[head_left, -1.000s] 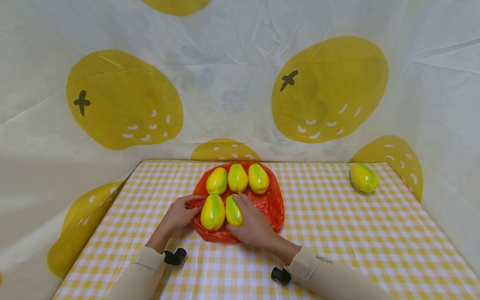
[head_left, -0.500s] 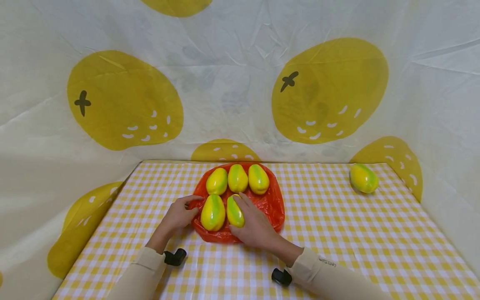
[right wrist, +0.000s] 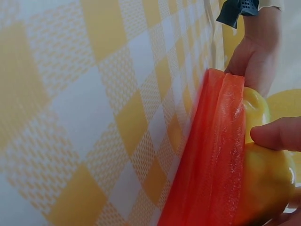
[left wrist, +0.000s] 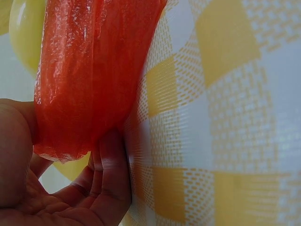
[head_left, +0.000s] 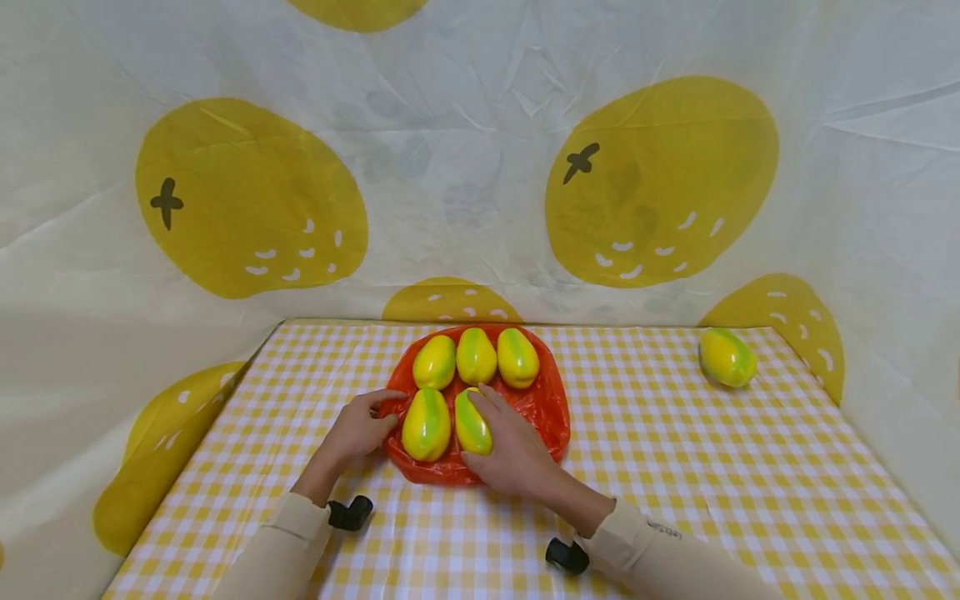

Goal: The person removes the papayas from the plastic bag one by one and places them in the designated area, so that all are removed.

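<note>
A round tray (head_left: 542,425) wrapped in shiny red plastic bears several glossy yellow-green papayas, with three along its far side. My left hand (head_left: 365,427) grips the tray's left edge; in the left wrist view its thumb and fingers (left wrist: 113,174) lie on either side of the red rim. My right hand (head_left: 513,446) holds the near-right papaya (head_left: 472,423) from its right side, covering part of it. Beside that one, a little apart, lies the near-left papaya (head_left: 426,425). In the right wrist view the right thumb (right wrist: 277,134) rests against a papaya just above the red rim.
Another papaya (head_left: 727,357) lies alone at the table's far right corner. A yellow-and-white checked cloth (head_left: 675,467) covers the table. Behind it hangs a pale curtain (head_left: 457,167) with large yellow fruit prints. Black wrist cameras (head_left: 566,556) sit at both sleeves.
My right hand has shifted slightly right, and the near-right papaya has moved with it, widening the gap to the near-left one. The left hand and the tray stay in place.
</note>
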The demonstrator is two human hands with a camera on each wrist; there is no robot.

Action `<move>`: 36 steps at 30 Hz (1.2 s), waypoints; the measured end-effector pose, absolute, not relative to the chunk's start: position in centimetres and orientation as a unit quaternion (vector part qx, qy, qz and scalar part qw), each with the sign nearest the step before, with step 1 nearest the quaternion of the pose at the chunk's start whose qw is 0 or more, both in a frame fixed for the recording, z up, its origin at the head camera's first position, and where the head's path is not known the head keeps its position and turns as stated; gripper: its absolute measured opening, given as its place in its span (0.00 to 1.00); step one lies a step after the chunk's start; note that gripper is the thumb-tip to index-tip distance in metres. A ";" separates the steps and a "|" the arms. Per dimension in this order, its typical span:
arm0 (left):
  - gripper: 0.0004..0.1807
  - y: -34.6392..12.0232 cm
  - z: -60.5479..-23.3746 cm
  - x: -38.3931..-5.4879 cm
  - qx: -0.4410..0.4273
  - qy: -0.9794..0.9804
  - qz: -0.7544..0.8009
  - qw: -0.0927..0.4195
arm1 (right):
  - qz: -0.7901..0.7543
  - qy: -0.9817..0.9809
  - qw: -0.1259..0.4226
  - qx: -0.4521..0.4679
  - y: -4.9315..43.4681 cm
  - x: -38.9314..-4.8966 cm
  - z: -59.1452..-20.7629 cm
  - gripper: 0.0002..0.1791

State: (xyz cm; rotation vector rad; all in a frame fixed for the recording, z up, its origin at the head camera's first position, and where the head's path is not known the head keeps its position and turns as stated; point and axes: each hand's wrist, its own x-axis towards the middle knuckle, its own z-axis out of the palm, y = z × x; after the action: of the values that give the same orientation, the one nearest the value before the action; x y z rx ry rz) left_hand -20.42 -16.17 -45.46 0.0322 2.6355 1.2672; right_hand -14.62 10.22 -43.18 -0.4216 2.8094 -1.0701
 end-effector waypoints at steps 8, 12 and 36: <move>0.21 -16.1 -45.2 -20.3 0.012 0.897 0.427 0.111 | -0.351 0.923 0.058 -0.146 10.6 -14.2 -42.7 0.46; 0.22 -16.1 -45.1 -20.3 0.008 0.896 0.429 0.115 | -0.345 0.925 0.057 -0.151 10.8 -14.0 -42.6 0.46; 0.22 -16.3 -45.2 -20.3 0.005 0.891 0.439 0.121 | -0.348 0.926 0.034 -0.142 12.6 -13.4 -41.3 0.45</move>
State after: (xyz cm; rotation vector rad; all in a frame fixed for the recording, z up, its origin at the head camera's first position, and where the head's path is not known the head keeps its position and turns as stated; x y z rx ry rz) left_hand -20.31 -16.29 -45.20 0.0137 2.6012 1.2813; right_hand -13.37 12.56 -41.27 -0.4363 2.8484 -1.0688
